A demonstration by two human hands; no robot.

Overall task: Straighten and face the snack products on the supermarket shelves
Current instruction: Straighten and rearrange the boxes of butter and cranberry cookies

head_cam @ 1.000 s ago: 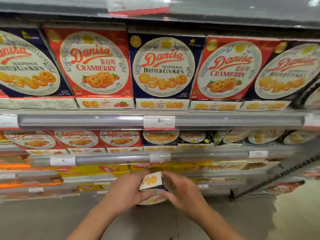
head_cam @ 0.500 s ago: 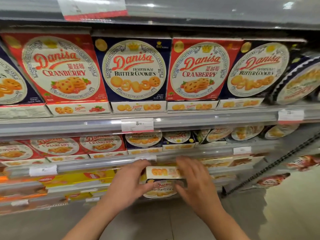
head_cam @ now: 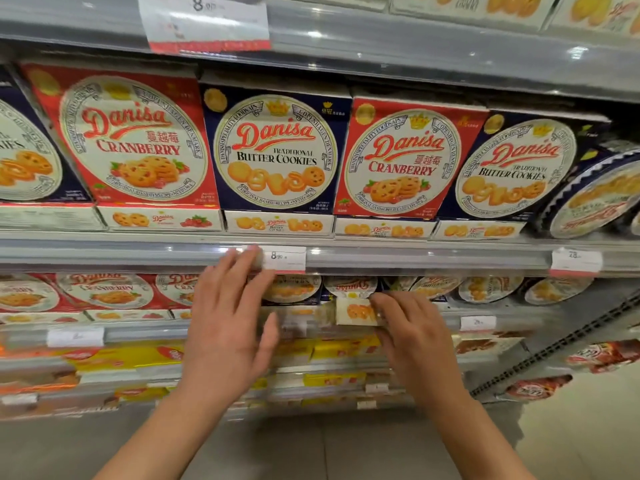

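Observation:
A small Danisa butter cookies box [head_cam: 355,311] sits at the front edge of the second shelf [head_cam: 519,318], its white side panel facing me. My right hand [head_cam: 412,332] grips its right end, fingers over the top; the thumb is hidden. My left hand [head_cam: 228,323] hovers open with fingers spread in front of the same shelf, left of the box and apart from it. Behind the box stand more small blue butter cookies boxes [head_cam: 294,289] and red cranberry boxes [head_cam: 104,292].
The shelf above holds large Danisa boxes, red cranberry [head_cam: 131,140] alternating with blue butter cookies [head_cam: 277,150], and a tilted round tin [head_cam: 595,192] at right. A price tag [head_cam: 284,259] hangs on the rail. Yellow packs [head_cam: 138,358] fill lower shelves. Tiled floor lies below.
Both hands lifted the small box from low in front of the shelves up to the second shelf. My left hand has let go and opened; my right hand still holds it.

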